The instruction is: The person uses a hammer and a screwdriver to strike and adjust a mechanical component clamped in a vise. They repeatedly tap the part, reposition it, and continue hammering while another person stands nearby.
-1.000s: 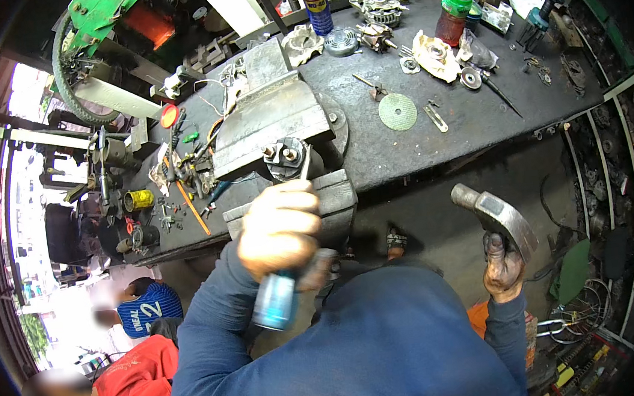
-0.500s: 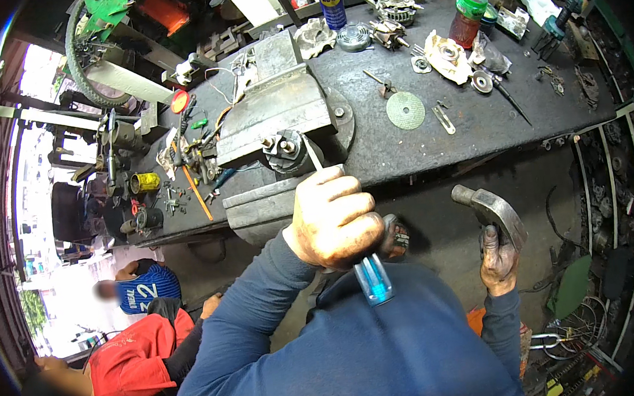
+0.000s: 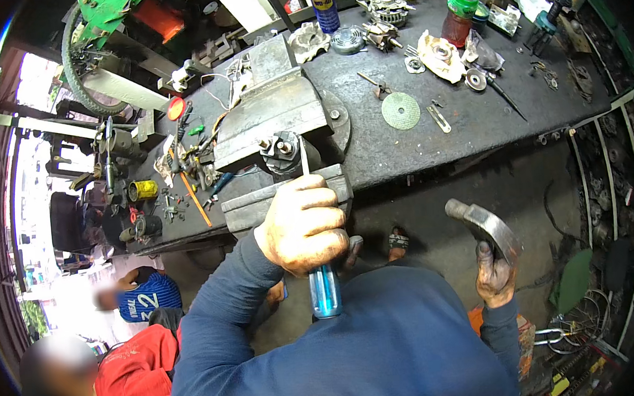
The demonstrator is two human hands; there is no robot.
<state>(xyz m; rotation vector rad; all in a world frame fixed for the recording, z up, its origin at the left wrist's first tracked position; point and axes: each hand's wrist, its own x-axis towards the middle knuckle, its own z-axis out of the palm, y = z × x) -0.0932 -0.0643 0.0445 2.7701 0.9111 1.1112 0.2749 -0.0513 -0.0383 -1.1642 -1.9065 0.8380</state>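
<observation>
My left hand (image 3: 300,222) grips a screwdriver with a clear blue handle (image 3: 326,291). Its blade (image 3: 304,160) points up against the side of a dark cylindrical part (image 3: 277,160) with two metal studs, set between the jaws of a large steel bench vise (image 3: 259,116). Lower right, my right hand (image 3: 494,277) holds a steel hammer (image 3: 480,223) raised apart from the screwdriver, head toward the bench.
The dark workbench (image 3: 373,151) carries a spray can (image 3: 323,9), a bottle (image 3: 458,12), a green disc (image 3: 400,111), metal parts and scattered tools (image 3: 195,178). Two people (image 3: 132,372) (image 3: 140,292) are at lower left. Shelving (image 3: 605,218) runs along the right.
My left hand moved right and up from a second ago, then slightly left; the screwdriver handle now stands nearly vertical in view. The hammer stays at the right, shifting slightly.
</observation>
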